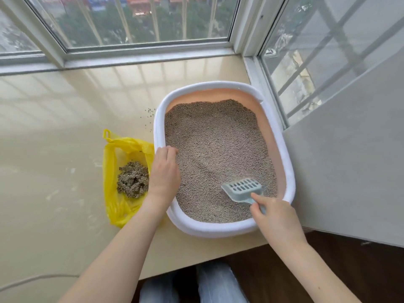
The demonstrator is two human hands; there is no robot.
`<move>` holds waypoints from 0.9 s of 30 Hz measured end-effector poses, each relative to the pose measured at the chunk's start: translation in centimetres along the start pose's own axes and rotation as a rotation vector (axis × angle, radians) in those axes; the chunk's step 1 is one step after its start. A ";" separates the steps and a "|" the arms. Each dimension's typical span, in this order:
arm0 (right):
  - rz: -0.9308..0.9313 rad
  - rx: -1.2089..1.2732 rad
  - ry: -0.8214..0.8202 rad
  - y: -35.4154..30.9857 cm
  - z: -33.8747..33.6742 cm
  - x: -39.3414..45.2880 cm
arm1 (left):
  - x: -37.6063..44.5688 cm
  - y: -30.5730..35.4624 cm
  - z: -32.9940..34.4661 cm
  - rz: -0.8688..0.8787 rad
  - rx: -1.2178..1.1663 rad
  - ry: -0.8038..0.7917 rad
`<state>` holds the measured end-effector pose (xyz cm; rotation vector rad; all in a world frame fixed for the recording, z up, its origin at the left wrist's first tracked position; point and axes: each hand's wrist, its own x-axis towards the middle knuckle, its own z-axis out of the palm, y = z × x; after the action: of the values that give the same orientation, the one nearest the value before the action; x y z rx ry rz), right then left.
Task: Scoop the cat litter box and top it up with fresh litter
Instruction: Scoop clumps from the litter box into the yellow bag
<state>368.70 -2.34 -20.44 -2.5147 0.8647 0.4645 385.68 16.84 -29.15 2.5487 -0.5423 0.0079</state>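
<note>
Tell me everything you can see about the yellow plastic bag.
The yellow plastic bag is thin and crinkled. It lies open and flat on the beige sill, just left of the litter box. One handle loop points toward the window. A pile of clumped, darker litter rests on it. The left hand, on the box rim, covers its right edge.

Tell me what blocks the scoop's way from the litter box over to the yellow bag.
Only the left hand, resting on the litter box rim beside the yellow bag, lies on that route. The scoop must clear it.
</note>
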 end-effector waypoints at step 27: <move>-0.079 -0.306 -0.073 1.2 0.6 3.6 | -4.0 9.4 -8.4 -0.119 -0.065 -0.005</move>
<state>370.53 -4.71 -22.91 -2.7754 0.7083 0.7044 379.25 15.25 -17.68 2.5133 -0.3859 -0.0576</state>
